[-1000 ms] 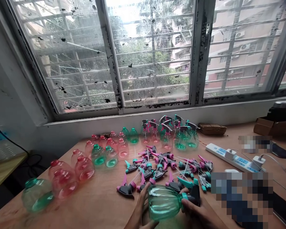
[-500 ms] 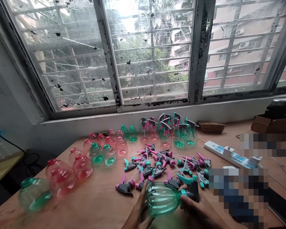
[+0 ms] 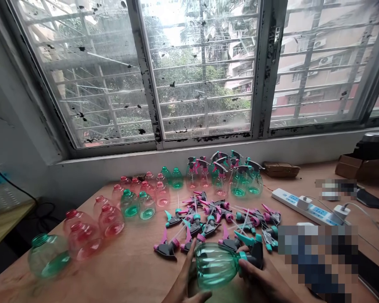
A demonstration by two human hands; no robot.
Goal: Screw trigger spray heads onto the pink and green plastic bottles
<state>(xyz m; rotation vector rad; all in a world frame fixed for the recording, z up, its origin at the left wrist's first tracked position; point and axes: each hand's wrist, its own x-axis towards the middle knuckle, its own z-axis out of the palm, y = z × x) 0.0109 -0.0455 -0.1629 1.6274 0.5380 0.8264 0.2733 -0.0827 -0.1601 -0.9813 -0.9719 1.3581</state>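
Observation:
A green see-through bottle [image 3: 215, 265] lies on its side just above the wooden table [image 3: 129, 269], near the bottom edge. My left hand [image 3: 185, 280] wraps round its base. My right hand [image 3: 255, 275] grips the neck end, where a dark trigger sprayer with a teal collar [image 3: 252, 254] sits on the bottle. A heap of loose pink, teal and dark trigger sprayers [image 3: 214, 221] lies just beyond my hands.
Several bare pink and green bottles [image 3: 113, 214] stand at the left, and one green bottle [image 3: 47, 261] at the far left. Finished bottles with sprayers [image 3: 230, 176] stand by the window wall. A white power strip [image 3: 309, 208] and cardboard boxes [image 3: 363, 166] are at the right.
The bottle and both hands stay in about the same place; my grip on the sprayer end shifts slightly. The view wobbles a little.

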